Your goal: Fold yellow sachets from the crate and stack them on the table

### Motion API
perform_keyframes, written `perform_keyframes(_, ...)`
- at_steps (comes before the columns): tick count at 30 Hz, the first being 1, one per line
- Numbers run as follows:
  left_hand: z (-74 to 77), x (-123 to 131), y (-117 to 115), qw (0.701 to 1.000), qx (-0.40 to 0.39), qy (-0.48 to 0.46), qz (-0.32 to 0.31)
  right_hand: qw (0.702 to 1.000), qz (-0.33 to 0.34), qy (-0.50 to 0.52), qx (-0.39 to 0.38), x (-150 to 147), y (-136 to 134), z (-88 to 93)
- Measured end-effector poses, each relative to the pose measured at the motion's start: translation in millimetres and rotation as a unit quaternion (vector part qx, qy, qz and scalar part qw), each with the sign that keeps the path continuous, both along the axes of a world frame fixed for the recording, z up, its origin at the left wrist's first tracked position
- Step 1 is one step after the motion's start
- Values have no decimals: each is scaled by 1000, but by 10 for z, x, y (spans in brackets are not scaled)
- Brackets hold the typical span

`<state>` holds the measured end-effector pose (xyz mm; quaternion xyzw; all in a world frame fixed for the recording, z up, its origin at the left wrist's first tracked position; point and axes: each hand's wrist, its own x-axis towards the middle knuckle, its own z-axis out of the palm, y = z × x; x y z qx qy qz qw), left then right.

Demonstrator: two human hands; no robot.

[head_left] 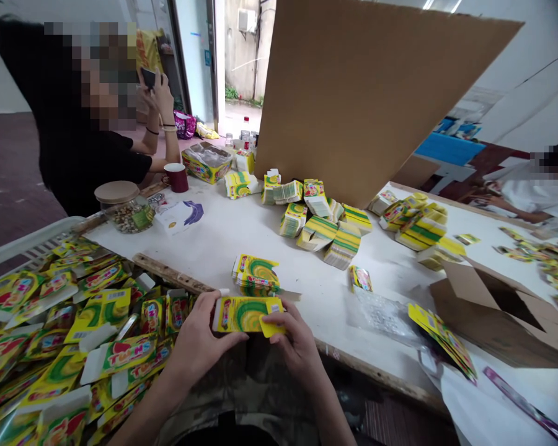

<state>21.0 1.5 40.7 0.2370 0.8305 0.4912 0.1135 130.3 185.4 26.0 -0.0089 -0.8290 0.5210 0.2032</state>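
A small yellow and green carton [244,314] is held level in front of me, above the table's near edge. My left hand [199,325] grips its left end, thumb along the lower side. My right hand [291,331] is closed on the other end, its fingers at a yellow flap that stands out there. Just beyond the carton lies a stack of flat yellow cartons [256,274]. To my left, many printed cartons [125,356], some with white flaps open, fill a white crate [25,244].
Bundles of flat cartons [316,232] lie mid-table below a large cardboard sheet [376,93]. An open cardboard box [506,310] and a clear plastic bag [384,316] are at right. A jar [128,214] and mug [177,178] stand at left. Two other people sit nearby.
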Motion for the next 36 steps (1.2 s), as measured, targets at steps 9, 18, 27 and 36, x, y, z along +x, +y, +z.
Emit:
perform_keyframes(9,51,-27,101,916,259,-297,77,998,-43,3,48,-17,-31,-82)
perform_keyframes(18,10,70,212,885,332,-291,146,995,18,-63,78,102,-23,-15)
perform_keyframes(27,-36,322,284,880,334,-332,64,986,-94,-4,-138,114,-180,-178)
perform_keyframes(36,-134,262,197,922,284,-243,97,971,-128,-107,-173,-82,-299,-189)
